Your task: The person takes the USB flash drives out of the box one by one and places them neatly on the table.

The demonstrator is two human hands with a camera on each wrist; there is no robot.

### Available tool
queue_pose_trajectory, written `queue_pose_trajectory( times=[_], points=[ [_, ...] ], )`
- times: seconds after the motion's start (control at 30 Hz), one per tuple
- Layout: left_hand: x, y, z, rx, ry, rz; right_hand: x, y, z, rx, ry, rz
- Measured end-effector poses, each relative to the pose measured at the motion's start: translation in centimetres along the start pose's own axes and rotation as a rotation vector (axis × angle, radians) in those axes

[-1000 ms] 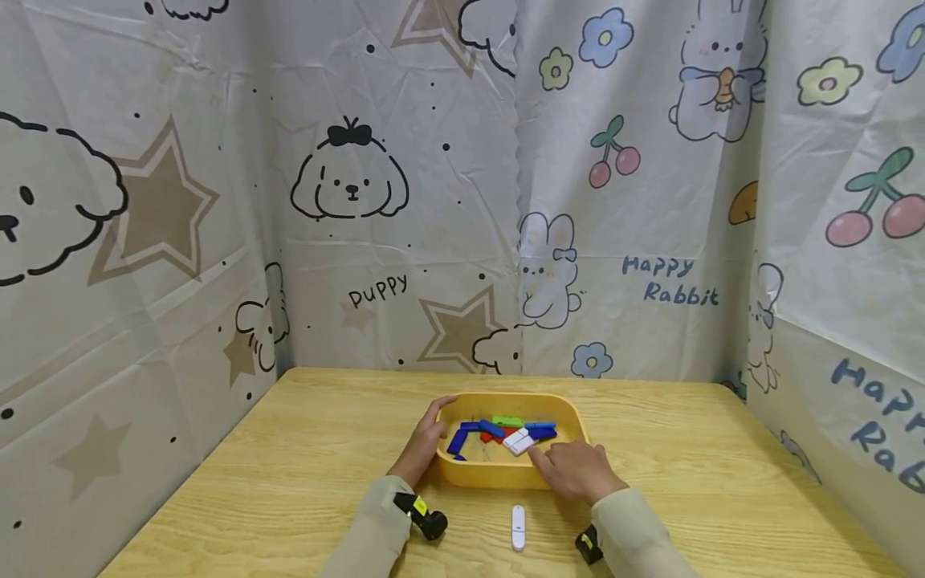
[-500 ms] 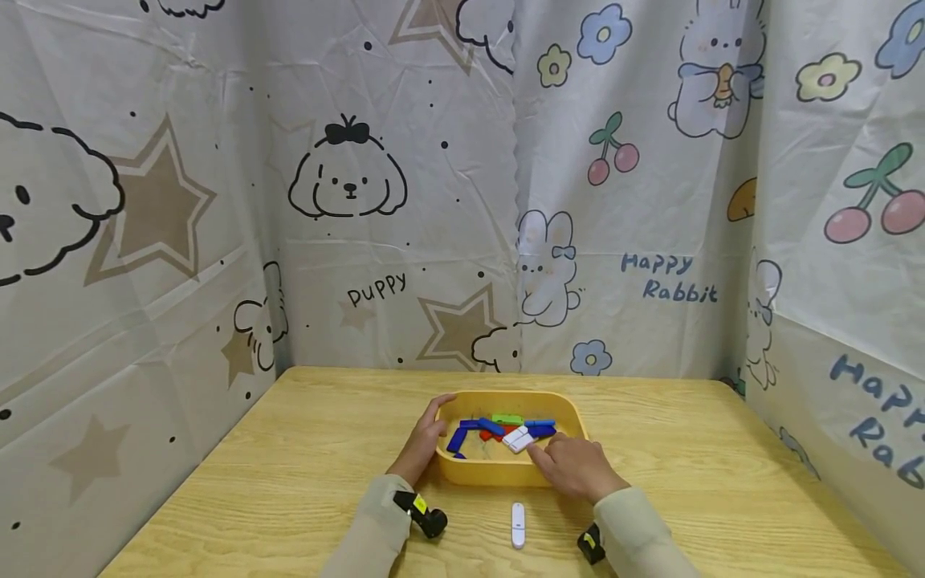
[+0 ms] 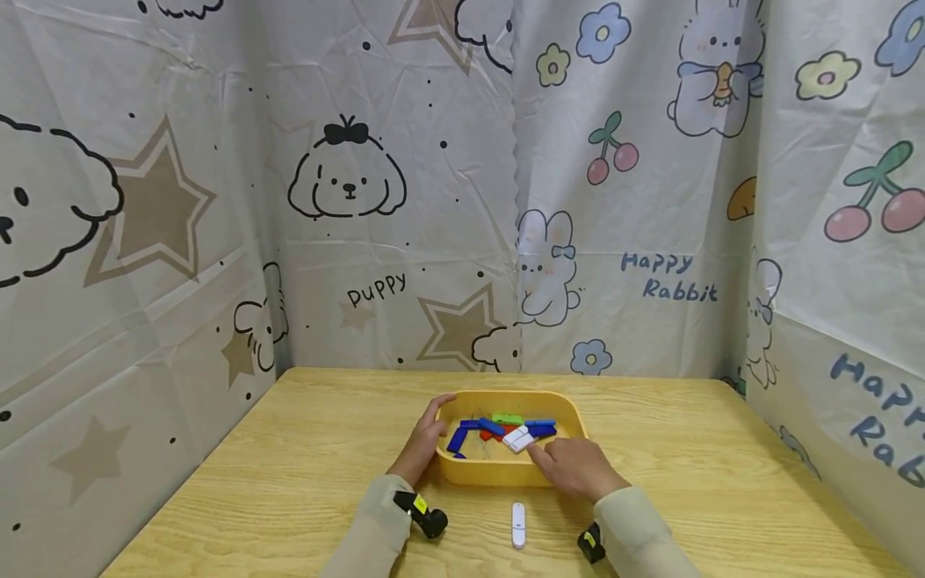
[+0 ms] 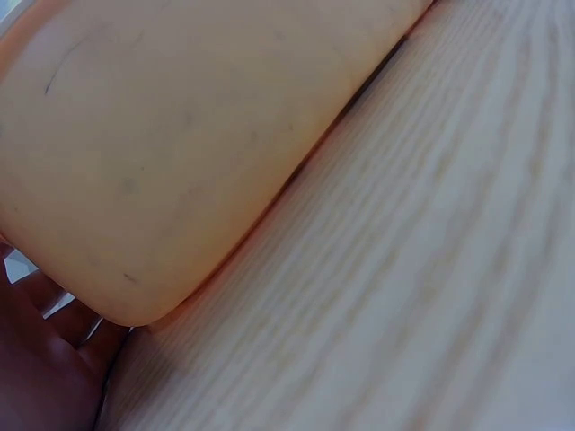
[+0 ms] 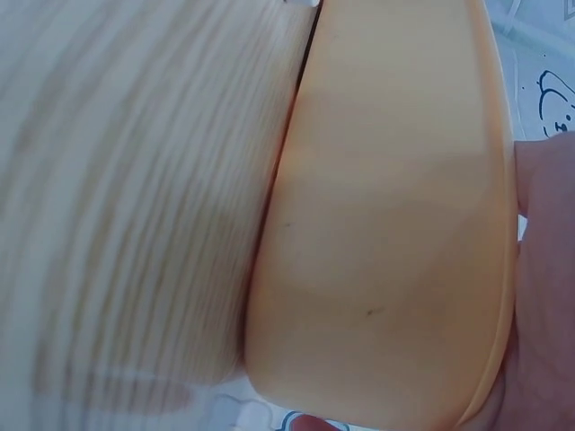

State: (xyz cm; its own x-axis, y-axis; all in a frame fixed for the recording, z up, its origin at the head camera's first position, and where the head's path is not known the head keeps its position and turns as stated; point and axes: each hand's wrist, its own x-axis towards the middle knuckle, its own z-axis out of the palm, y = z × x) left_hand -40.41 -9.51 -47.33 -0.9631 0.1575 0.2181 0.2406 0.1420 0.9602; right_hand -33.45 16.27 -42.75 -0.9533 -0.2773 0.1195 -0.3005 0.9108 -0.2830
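A yellow plastic tub [image 3: 495, 475] stands on the table, holding several small flat sticks in blue, red, green and white [image 3: 519, 439]. At its left end, my left hand [image 3: 422, 441] grips the wall, the thumb over the rim and the fingers along the outside. My right hand [image 3: 578, 467] holds the front right corner, its thumb reaching over the rim close to the white sticks. Part of the right fingers is hidden behind the wall. In front of the tub lies a slim white stick [image 3: 518, 526] with a seam across it, resembling a USB stick.
The light wooden table [image 3: 289, 498] runs back to a printed cloth curtain [image 3: 376, 241], which also hangs along both sides. Black wrist cameras [image 3: 431, 523] are strapped to both forearms. Table surface extends on either side of the tub.
The view shifts very slightly. Both hands stay on the tub, and the sticks keep their places.
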Motion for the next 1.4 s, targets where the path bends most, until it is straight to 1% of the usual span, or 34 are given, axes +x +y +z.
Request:
queue_pose_trajectory(
  times=[0.2, 0.33, 0.57, 0.7, 0.73, 0.77, 0.93, 0.97, 1.0, 1.2, 1.3, 1.4],
  points=[
    [0.1, 0.0, -0.1, 0.001, 0.005, 0.002, 0.0, 0.0, -0.1, 0.01, -0.007, -0.002],
    [0.0, 0.0, 0.0, 0.003, 0.006, -0.003, 0.1, 0.1, 0.0, 0.023, 0.005, -0.006],
    [0.1, -0.1, 0.0, -0.007, 0.003, -0.036, 0.2, 0.2, 0.0, 0.083, 0.029, 0.012],
    [0.1, -0.1, 0.0, -0.006, 0.0, -0.037, 0.2, 0.2, 0.0, 0.08, 0.03, 0.008],
    [0.1, 0.1, -0.1, -0.006, -0.002, -0.044, 0.2, 0.2, 0.0, 0.078, 0.028, 0.007],
    [-0.2, 0.6, -0.1, -0.005, -0.006, -0.045, 0.2, 0.2, 0.0, 0.078, 0.026, 0.006],
    [-0.2, 0.6, 0.0, -0.005, -0.005, -0.05, 0.1, 0.2, 0.0, 0.062, 0.018, 0.001],
    [-0.1, 0.4, 0.0, -0.005, -0.003, -0.046, 0.1, 0.2, 0.0, 0.06, 0.019, 0.001],
    [0.2, -0.1, 0.1, -0.007, -0.001, -0.048, 0.1, 0.2, 0.0, 0.058, 0.02, -0.002],
    [0.2, -0.1, 0.1, -0.011, -0.005, -0.053, 0.1, 0.3, -0.1, 0.063, 0.031, -0.027],
    [0.1, 0.3, 0.0, -0.017, -0.011, -0.052, 0.2, 0.4, -0.1, 0.052, 0.032, -0.04],
    [-0.6, 1.6, 0.0, -0.018, -0.023, -0.051, 0.2, 0.5, -0.1, 0.045, 0.04, -0.049]
  ],
)
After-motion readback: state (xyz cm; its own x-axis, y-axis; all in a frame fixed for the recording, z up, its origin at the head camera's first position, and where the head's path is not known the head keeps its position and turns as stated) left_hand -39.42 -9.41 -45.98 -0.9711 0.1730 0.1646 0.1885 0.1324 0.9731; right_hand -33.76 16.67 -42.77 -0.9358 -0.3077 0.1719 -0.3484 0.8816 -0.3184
